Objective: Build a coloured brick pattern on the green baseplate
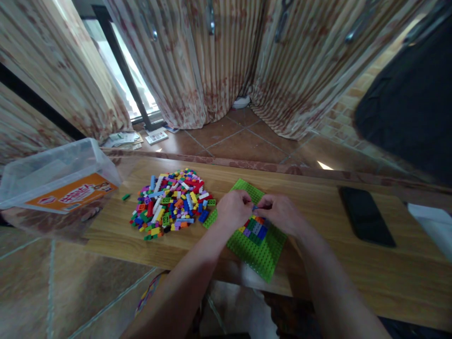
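A green studded baseplate [256, 256] lies turned at an angle on the wooden bench, with a patch of coloured bricks [254, 229] pressed onto its middle. Above the far side of that patch, my left hand [234, 207] and my right hand [281, 213] meet with fingertips pinched. Between them shows a small blue brick [254, 207]; both hands seem to touch it, though the fingers cover most of it. To the left of the plate spreads a heap of loose toy bricks [173, 202] in many colours.
A clear plastic box [60, 174] with an orange label stands at the bench's left end. One green brick [126, 197] lies apart from the heap. Rightward are a black phone [367, 215] and white paper [432, 223]. Curtains [226, 61] hang beyond the bench [318, 197].
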`<state>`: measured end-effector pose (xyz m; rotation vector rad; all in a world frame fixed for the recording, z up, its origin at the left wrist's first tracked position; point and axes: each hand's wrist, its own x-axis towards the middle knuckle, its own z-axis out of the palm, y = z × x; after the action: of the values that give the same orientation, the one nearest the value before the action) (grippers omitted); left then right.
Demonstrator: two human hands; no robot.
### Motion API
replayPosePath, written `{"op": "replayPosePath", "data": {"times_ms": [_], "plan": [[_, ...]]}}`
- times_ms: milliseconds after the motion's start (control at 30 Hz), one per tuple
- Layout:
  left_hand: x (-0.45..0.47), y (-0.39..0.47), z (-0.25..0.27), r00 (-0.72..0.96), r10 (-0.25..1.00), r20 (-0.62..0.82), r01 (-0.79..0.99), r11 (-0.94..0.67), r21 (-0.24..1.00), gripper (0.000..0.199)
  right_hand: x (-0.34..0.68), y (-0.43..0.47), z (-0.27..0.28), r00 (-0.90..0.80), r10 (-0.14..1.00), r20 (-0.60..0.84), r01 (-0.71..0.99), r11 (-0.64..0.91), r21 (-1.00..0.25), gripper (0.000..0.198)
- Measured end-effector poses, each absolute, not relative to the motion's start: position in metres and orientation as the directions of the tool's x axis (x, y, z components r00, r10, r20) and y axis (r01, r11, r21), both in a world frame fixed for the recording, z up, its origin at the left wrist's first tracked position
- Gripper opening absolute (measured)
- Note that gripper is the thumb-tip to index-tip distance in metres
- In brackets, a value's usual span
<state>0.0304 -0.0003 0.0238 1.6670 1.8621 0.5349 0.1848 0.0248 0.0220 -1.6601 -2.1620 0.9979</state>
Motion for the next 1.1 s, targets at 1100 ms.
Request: {"op": "replayPosePath", "data": {"times_ms": [1100], "plan": [[0.013, -0.009, 0.025, 0.065, 0.989, -0.132, 0.687, 0.052, 0.724, 0.031, 0.180, 0.023, 0.017, -0.248, 0.951, -0.186, 0.842, 0.116, -0.527, 0.033]]}}
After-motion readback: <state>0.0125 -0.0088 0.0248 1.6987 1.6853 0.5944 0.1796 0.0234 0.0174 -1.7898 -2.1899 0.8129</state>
